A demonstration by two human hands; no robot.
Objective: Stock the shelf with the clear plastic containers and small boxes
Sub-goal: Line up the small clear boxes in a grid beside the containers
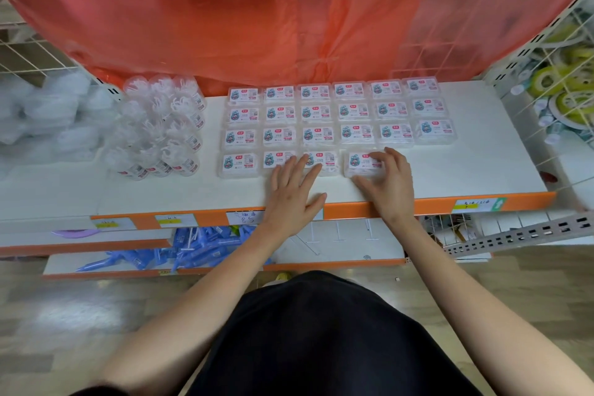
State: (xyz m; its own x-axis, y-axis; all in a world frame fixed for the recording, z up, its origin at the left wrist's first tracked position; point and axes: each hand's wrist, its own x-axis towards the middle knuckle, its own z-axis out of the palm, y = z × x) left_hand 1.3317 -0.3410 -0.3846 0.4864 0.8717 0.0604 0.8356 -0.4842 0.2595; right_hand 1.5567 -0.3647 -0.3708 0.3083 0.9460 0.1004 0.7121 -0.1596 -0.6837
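Observation:
Several small clear boxes with labelled lids (322,113) lie in neat rows on the white shelf (466,167). My right hand (390,185) grips the front-row box (360,161), thumb on its near edge and fingers curled over its right side. My left hand (294,193) lies flat with straight fingers, its fingertips touching two front-row boxes (324,158). A cluster of clear round plastic containers (162,125) stands at the left of the shelf.
Red plastic sheeting (257,16) hangs behind the shelf. White plastic goods (45,112) fill the left bay, and a wire basket with yellow-green rolls (559,87) stands at the right. Blue items (199,247) lie on the lower shelf. The shelf's orange front edge (360,210) carries price tags.

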